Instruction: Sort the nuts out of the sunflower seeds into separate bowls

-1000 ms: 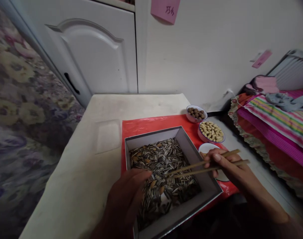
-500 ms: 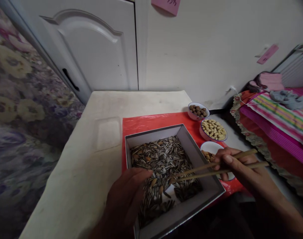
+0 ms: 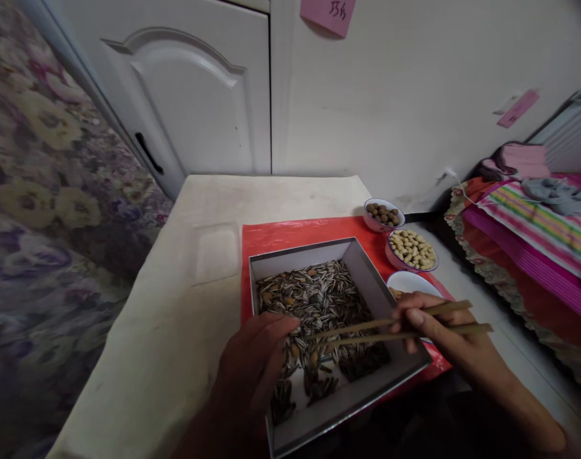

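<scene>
A grey cardboard box (image 3: 367,280) on a red sheet (image 3: 290,233) holds striped sunflower seeds (image 3: 314,299) mixed with a few brown nuts. My right hand (image 3: 434,331) is closed round a pair of wooden chopsticks (image 3: 367,331), whose tips reach into the seeds near the box's middle. At the box's near left corner my left hand (image 3: 257,370) rests with fingers stretched over the seeds, holding nothing.
Three small bowls line the right of the sheet: brown round nuts (image 3: 383,215), peanuts (image 3: 412,250), and a mostly white bowl (image 3: 412,284) behind my right hand. The sheet lies on a pale table (image 3: 195,268). A white cabinet door (image 3: 190,102) stands behind, bedding (image 3: 534,223) at right.
The chopstick tips have shifted left within the seeds, and my right hand came back toward the box. More bare box floor shows near the front. My left hand has barely moved.
</scene>
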`<state>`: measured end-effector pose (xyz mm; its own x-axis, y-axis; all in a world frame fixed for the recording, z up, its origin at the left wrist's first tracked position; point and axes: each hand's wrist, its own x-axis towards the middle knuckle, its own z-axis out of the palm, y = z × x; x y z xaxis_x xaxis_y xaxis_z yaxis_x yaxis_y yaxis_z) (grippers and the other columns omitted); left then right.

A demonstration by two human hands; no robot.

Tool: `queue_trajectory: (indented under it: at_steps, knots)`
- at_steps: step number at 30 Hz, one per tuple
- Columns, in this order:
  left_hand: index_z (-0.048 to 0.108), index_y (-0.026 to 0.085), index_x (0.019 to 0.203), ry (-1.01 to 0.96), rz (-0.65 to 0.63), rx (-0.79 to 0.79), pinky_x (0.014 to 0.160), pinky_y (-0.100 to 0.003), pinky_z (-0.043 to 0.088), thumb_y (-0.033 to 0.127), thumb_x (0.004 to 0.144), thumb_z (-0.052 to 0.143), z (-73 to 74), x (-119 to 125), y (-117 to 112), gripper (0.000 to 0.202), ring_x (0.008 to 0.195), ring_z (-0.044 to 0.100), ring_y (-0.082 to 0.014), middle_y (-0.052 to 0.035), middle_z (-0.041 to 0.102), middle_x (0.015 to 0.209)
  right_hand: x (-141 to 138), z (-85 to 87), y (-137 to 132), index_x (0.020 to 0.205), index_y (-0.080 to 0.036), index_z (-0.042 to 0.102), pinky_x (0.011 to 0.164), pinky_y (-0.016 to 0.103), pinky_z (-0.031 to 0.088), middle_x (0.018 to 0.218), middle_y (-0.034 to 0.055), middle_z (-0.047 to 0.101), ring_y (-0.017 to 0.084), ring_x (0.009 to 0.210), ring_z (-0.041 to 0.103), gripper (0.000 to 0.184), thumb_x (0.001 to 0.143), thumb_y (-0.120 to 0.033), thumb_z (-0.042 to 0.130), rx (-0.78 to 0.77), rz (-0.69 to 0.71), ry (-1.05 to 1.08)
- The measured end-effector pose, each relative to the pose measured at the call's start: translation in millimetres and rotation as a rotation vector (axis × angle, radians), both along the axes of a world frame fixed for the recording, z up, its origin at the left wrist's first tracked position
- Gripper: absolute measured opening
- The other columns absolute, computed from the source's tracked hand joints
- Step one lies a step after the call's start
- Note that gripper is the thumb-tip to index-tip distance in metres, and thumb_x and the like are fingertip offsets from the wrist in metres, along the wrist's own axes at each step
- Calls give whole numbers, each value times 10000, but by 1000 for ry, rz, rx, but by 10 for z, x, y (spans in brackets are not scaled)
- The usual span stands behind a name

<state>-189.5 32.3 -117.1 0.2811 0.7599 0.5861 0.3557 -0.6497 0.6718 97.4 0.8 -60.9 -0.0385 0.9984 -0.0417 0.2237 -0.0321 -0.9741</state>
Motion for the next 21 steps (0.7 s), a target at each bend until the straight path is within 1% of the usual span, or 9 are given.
queue_trajectory:
  at_steps: [2, 5, 8, 11, 16, 21]
  knots:
    - [622, 220, 1082, 7, 10, 11, 781, -251, 519, 93, 915, 422, 0, -1, 7, 290, 894, 651, -136, -36, 680, 996, 50, 32, -18, 848, -210, 714, 491, 215, 526, 776, 33, 683, 132, 557, 631, 198, 914, -376, 628, -5, -18, 0]
    - [623, 220, 1084, 30, -8, 18, 775, -243, 520, 85, 912, 434, -2, -11, 19, 289, 890, 654, -131, -31, 682, 991, 53, 53, -45, 800, -194, 702, 467, 210, 512, 742, 35, 668, 130, 535, 621, 247, 913, -398, 621, -26, 21, -56]
    - [624, 218, 1093, 42, -25, 30, 759, -244, 524, 87, 907, 447, -8, -23, 28, 289, 890, 657, -139, -38, 688, 996, 8, 28, -65, 825, -187, 698, 477, 212, 511, 743, 35, 678, 122, 518, 620, 255, 913, -412, 618, -50, 36, -89]
    - [617, 214, 1100, 33, -21, 31, 765, -251, 519, 80, 910, 440, -22, -29, 32, 292, 899, 651, -139, -42, 682, 999, -55, -13, -75, 830, -182, 700, 493, 204, 510, 752, 36, 688, 114, 526, 621, 255, 908, -412, 624, -31, 44, -91]
    - [578, 207, 1161, 69, -80, 58, 796, -244, 512, 39, 894, 448, -49, -48, 51, 342, 942, 636, -135, -50, 669, 1030, -125, -45, -97, 836, -180, 705, 512, 190, 514, 796, 37, 689, 107, 565, 626, 266, 921, -412, 607, -55, 85, -74]
    - [574, 208, 1161, 69, -76, 73, 826, -256, 503, 46, 901, 450, -69, -56, 55, 330, 952, 634, -145, -49, 670, 1026, -127, -65, -129, 812, -175, 696, 519, 188, 494, 750, 21, 662, 98, 551, 610, 284, 933, -411, 593, -46, 87, -96]
